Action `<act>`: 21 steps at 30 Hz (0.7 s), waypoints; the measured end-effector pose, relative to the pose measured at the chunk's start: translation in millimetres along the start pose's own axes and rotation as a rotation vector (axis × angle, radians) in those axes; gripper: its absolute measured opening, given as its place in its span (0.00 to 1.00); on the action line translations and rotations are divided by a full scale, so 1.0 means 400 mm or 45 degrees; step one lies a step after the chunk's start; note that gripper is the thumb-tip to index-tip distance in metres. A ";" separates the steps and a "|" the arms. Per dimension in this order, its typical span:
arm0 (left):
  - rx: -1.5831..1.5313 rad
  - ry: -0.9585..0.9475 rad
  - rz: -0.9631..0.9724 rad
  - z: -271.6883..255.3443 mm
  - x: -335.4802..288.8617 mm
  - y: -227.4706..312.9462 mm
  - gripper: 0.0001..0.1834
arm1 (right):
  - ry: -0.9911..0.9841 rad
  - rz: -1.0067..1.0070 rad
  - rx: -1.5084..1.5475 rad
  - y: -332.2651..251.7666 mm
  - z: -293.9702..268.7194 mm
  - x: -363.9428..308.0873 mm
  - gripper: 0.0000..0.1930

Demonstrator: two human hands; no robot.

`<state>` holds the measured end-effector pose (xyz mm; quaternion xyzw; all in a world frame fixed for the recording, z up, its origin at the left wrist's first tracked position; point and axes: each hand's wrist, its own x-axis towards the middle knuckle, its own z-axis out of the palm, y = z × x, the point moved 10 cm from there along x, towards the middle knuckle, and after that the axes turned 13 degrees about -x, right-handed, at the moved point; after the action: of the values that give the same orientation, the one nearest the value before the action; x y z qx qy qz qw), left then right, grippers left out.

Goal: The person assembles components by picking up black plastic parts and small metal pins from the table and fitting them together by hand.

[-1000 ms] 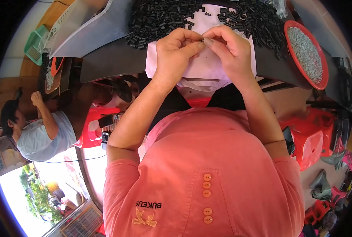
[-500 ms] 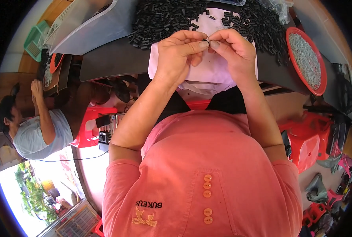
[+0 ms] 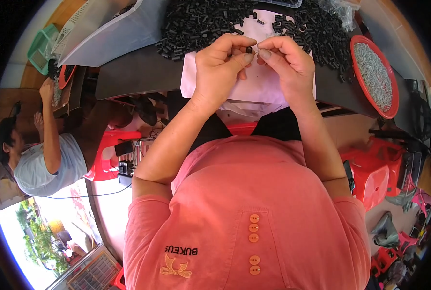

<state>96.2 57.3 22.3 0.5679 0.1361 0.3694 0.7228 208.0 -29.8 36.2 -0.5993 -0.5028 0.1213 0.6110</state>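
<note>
Between the thumb and forefinger of my left hand is a small black cylindrical plastic piece. My right hand is beside it, a small gap away, its thumb and forefinger closed in a pinch. Something tiny and pale seems to be at those fingertips, too small to name. Both hands are over a white sheet on the dark table. Beyond them lies a big heap of loose black plastic pieces, with more black pieces to the right of the sheet.
A red round tray of small silvery metal parts stands on the right. At the left is a large translucent bin, with a green basket past it. A co-worker sits at the far left. Red stools stand at right.
My fingertips have drawn slightly apart, and the black piece now shows plainly in my left hand. The co-worker's raised hand has moved towards the red tray in front of them.
</note>
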 end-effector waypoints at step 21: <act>-0.081 -0.087 0.016 0.003 -0.004 -0.002 0.23 | 0.093 -0.494 -0.638 -0.103 0.024 -0.022 0.13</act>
<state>96.0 55.3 21.5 0.5578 0.0960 0.3584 0.7424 177.9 -40.7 65.0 -0.6281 -0.5998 -0.1467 0.4735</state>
